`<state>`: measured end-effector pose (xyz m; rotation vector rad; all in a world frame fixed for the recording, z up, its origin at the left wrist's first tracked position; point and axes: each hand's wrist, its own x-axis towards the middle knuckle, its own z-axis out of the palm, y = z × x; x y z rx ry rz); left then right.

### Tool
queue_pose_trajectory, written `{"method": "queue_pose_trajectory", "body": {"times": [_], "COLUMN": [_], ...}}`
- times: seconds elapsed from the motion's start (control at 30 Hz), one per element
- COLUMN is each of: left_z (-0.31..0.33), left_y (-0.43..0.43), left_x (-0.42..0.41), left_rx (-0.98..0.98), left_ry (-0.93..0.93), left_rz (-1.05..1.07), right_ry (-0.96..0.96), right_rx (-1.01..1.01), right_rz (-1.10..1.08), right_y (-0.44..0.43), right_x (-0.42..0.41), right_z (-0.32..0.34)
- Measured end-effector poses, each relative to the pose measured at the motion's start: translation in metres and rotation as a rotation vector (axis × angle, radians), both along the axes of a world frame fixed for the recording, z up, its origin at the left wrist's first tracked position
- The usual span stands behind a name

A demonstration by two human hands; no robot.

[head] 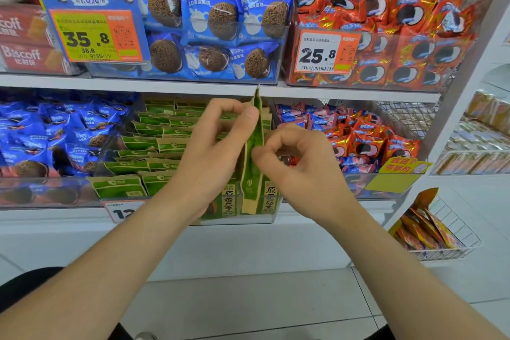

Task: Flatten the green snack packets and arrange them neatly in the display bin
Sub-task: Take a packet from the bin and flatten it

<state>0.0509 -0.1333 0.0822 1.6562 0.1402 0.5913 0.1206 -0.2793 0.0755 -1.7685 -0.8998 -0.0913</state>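
Your fingers (249, 116) are pinching the slim green-and-tan foil snack packet (255, 171) from both sides: your left hand (215, 146) is gripping its left face, thumb high, and your right hand (300, 163) is curling onto its right edge. You are holding it upright and edge-on at the near right end of the clear plastic display bin (263, 219), where more green packets (154, 143) are lying in overlapping rows. This looks like the flattening step. Next you will likely need to press it flat and slot it between the upright packets (229, 201) nearest you.
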Motion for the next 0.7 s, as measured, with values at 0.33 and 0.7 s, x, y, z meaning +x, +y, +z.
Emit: {"method": "queue_pose_trajectory", "body": {"times": [0.33,0.7], "left_z": [-0.004,0.004], "left_y": [-0.004,0.003], "left_x": [-0.001,-0.003], "left_rx": [0.111,-0.005], "left_ry": [-0.021,0.095], "left_rz": [-0.131,-0.166], "right_ry": [0.127,0.561], "right_rx": [0.187,0.278], "right_rz": [-0.124,0.139], "right_y": [0.003,-0.009], "right_x": [0.006,0.010], "right_z": [0.002,0.016]}}
